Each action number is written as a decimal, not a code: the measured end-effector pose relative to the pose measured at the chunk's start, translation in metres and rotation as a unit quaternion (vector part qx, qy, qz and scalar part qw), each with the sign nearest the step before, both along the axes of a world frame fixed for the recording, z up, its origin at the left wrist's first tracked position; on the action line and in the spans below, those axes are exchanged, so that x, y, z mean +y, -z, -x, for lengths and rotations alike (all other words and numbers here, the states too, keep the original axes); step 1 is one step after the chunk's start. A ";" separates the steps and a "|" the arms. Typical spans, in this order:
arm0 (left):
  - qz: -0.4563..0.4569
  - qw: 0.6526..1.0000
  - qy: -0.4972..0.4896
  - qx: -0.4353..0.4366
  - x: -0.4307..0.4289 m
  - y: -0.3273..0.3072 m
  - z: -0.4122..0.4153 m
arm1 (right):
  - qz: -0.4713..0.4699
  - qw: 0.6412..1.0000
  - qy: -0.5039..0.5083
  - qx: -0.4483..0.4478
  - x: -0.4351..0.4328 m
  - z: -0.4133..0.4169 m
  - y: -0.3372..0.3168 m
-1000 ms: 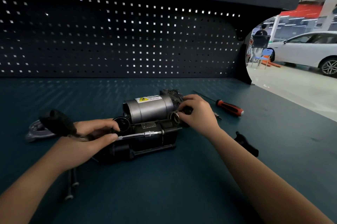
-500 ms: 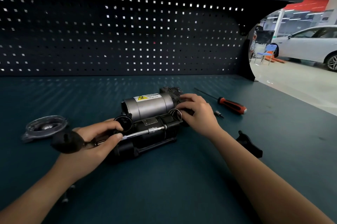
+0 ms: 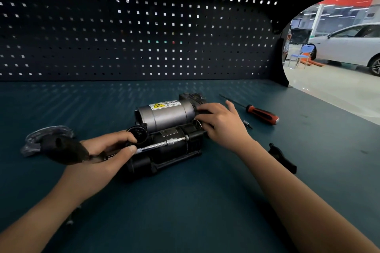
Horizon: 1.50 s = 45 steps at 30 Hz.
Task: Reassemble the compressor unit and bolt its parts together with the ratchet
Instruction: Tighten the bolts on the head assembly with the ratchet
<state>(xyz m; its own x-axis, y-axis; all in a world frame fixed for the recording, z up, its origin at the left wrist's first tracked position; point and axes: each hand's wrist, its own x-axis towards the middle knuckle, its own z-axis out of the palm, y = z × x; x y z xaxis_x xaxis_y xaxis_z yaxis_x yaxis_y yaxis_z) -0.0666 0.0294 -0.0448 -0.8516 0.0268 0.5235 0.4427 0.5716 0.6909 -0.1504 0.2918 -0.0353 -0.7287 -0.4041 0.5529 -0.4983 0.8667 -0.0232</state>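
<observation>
On the bench (image 3: 185, 211) in front of you, the compressor (image 3: 164, 127) is lying on its side at the middle, its grey cylinder with the yellow warning label sitting behind the black body. Your left hand (image 3: 102, 156) is gripping the ratchet (image 3: 160, 144): thumb and forefinger are pinching its knurled steel shaft, and the black handle is sticking out to the left past your wrist. The shaft's tip is meeting the black body near its right end. Your right hand (image 3: 222, 123) is resting on the compressor's right end, fingers laid nearly flat and pressing down where the cylinder joins the black housing, thumb lifting free. A clear plastic cover (image 3: 41, 135) is lying just behind the ratchet handle. To the right, a red-handled screwdriver (image 3: 261, 116) is lying well apart from the compressor, with a small metal bit (image 3: 247, 124) beside it and a black plastic part (image 3: 282, 160) nearer you, just beyond your right forearm. A dark pegboard (image 3: 144, 36) is rising behind the bench.
</observation>
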 end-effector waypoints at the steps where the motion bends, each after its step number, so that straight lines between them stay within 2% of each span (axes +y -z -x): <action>1: -0.022 1.000 0.003 0.009 0.001 0.000 0.000 | -0.009 1.000 0.001 -0.004 0.001 0.000 0.000; 6: -0.111 0.994 0.009 0.019 0.010 0.002 0.000 | -0.010 1.000 -0.001 -0.017 0.003 0.002 -0.003; 11: -0.122 0.992 0.004 0.012 0.013 0.005 0.005 | 0.028 0.999 -0.021 -0.015 0.004 0.001 -0.002; 17: -0.120 0.992 0.022 0.019 0.025 0.008 0.010 | 0.123 0.991 -0.001 -0.046 0.011 0.001 -0.001; 32: -0.133 0.990 0.024 0.026 0.020 0.011 0.019 | 0.087 0.995 0.047 0.032 0.012 -0.005 0.008; 36: -0.128 0.991 0.023 0.032 0.022 0.011 0.020 | 0.096 0.995 0.023 0.001 0.013 -0.005 0.010; 40: -0.119 0.992 0.029 0.027 0.025 0.009 0.020 | 0.197 0.976 -0.028 -0.092 0.021 -0.010 0.008; 45: -0.089 0.995 0.023 0.028 0.027 0.007 0.017 | 0.318 0.936 -0.034 -0.146 0.024 -0.016 0.008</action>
